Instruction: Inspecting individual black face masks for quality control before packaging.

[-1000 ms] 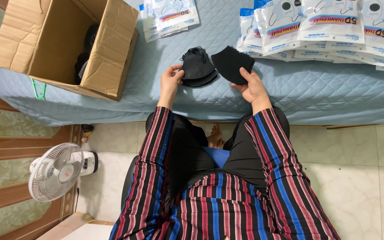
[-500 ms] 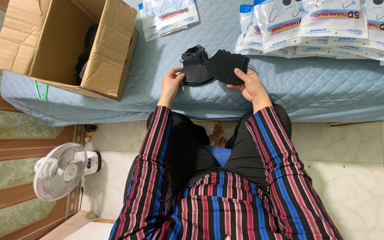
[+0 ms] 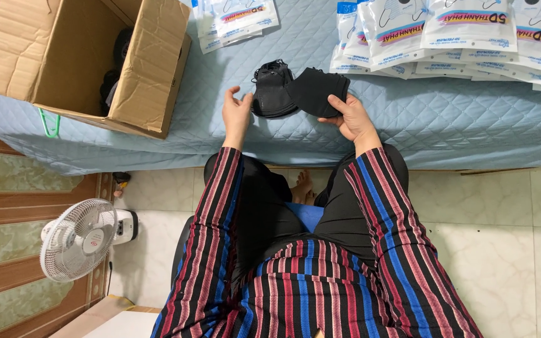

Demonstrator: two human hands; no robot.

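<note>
Since a second ago the left hand [image 3: 237, 112] has let go of the stack of black masks [image 3: 272, 91] and drawn a little to the left, and the two dark pieces, which lay overlapping, now sit more clearly side by side. That hand is released, its fingers spread and slightly curled, the fingertips just beside the stack's left edge; whether they touch it I cannot tell. The right hand [image 3: 352, 119] is grasping a single black mask [image 3: 317, 91], thumb on top and the other fingers underneath, holding it flat and just above the bed [image 3: 408, 125]. This mask touches or slightly overlaps the right edge of the stack.

Both the stack and the held mask are near the front edge of the bed, which is covered in a pale blue quilted sheet. Behind the right hand, along the far side of the bed, lie overlapping rows of white packets [image 3: 446, 31] with blue corners and mask drawings. A smaller pile of packets [image 3: 236, 19] lies behind the left hand. To the left, an open cardboard box [image 3: 82, 59] rests on the bed's corner, with dark things inside it.

The person sits in striped sleeves of red, blue and black. On the tiled floor to the left stands a small white fan [image 3: 79, 238].
</note>
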